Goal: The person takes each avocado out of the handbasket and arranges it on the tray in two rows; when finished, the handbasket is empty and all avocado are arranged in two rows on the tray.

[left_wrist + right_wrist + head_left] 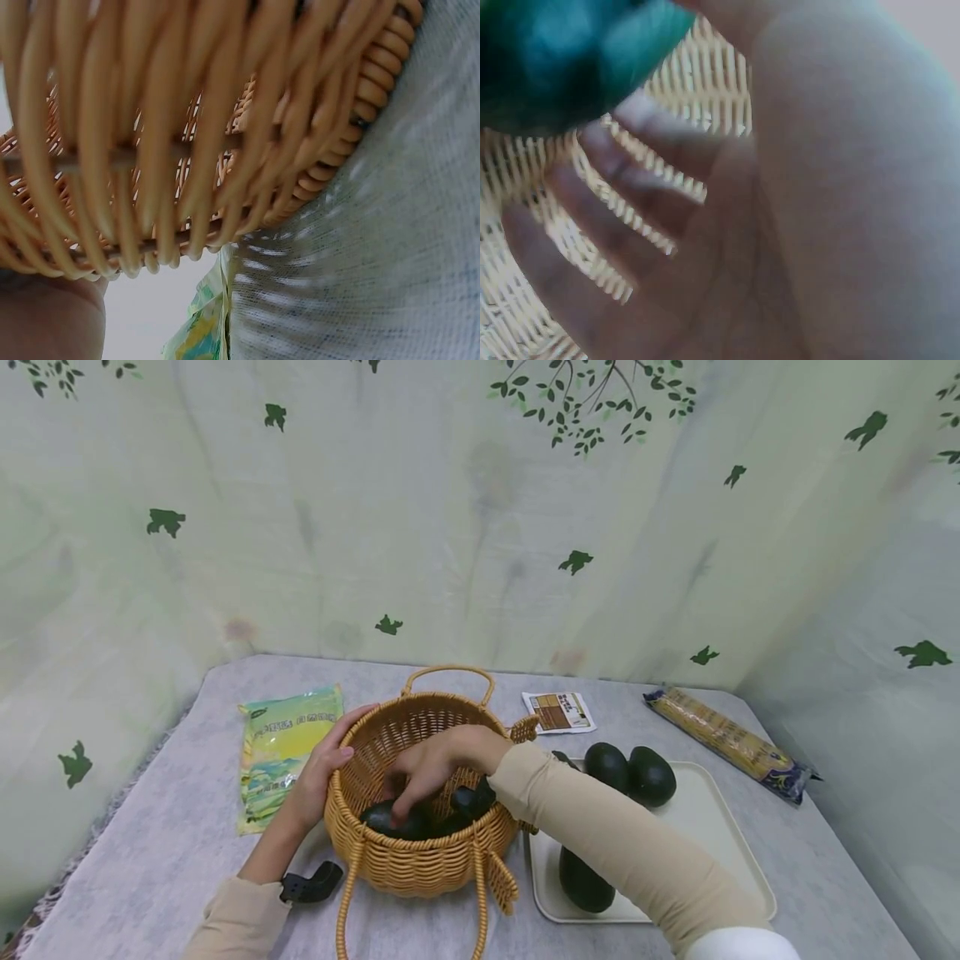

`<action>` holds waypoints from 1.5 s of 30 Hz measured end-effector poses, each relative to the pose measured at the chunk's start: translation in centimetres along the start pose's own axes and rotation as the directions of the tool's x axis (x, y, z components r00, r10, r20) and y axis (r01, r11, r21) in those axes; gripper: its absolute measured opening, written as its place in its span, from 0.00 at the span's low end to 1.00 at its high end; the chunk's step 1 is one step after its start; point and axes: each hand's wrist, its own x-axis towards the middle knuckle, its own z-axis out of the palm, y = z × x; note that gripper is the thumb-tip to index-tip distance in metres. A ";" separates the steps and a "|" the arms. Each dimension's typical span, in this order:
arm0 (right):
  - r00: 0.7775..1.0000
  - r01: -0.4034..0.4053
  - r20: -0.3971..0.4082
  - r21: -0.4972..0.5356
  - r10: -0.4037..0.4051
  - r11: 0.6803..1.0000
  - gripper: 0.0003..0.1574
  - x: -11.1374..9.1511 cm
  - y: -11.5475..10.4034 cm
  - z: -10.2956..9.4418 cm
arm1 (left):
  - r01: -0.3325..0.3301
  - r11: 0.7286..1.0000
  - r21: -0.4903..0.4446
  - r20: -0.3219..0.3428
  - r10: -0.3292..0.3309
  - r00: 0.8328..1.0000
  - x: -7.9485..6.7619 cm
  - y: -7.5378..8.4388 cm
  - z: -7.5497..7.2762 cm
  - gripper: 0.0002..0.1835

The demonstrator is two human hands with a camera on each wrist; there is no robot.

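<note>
In the head view, a round wicker basket (420, 868) stands in front of me. My left hand (318, 781) rests against its outer left side, fingers extended by the rim. Inside, my right hand (427, 768) reaches down at a dark green avocado (393, 820), thumb over it. In the right wrist view, the right hand's fingers (592, 217) are spread and fairly straight, with the avocado (562, 64) by the thumb and fingertips. More avocados (472, 799) lie beside it in the basket. The basket's weave (165, 150) fills much of the left wrist view, hiding the left fingers.
Right of the basket is a white tray (708, 814) with several avocados (652, 777), partly behind my right sleeve. A green-yellow bag (288, 747) lies left, a small white packet (560, 712) behind, and a long noodle-like package (723, 739) far right. The basket's handle (450, 669) stands up behind.
</note>
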 end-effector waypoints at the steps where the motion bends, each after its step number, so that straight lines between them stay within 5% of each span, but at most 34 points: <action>1: 0.999 0.000 -0.045 0.004 0.000 1.000 0.26 0.0 0.1 -0.1 | 0.000 1.000 -0.003 0.002 0.000 1.000 0.0 0.0 0.0 0.32; 6: 0.977 0.079 -0.198 -0.029 -0.083 0.996 0.26 -0.3 0.6 -0.4 | -0.005 1.000 -0.018 0.011 0.005 1.000 -0.1 -0.1 0.1 0.31; 12: 0.967 0.162 -0.179 -0.107 -0.179 0.981 0.33 -0.4 0.9 -0.5 | -0.022 1.000 -0.013 0.014 0.022 1.000 0.0 -0.2 0.0 0.31; 18: 0.982 0.090 -0.162 -0.070 -0.101 0.993 0.48 -0.7 1.1 -0.3 | -0.031 0.999 -0.023 0.019 0.031 0.999 0.1 -0.2 0.0 0.31; 25: 0.987 0.063 -0.142 -0.072 -0.073 0.995 0.45 -0.8 1.1 -0.3 | -0.029 1.000 -0.004 0.020 0.029 0.999 0.1 -0.1 0.1 0.31; 31: 0.989 0.040 -0.142 -0.056 -0.048 0.998 0.54 -0.6 1.3 -0.1 | -0.023 1.000 0.004 0.005 0.023 1.000 0.0 -0.3 0.1 0.32; 38: 0.990 0.076 -0.112 -0.118 -0.090 0.990 0.55 -0.5 1.5 0.1 | -0.002 1.000 0.013 0.005 0.002 1.000 0.0 -0.3 0.2 0.31; 45: 0.991 -0.031 -0.135 -0.100 0.017 0.995 0.59 -0.7 1.5 -0.2 | -0.006 1.000 0.027 -0.015 0.007 1.000 0.3 -0.1 0.2 0.31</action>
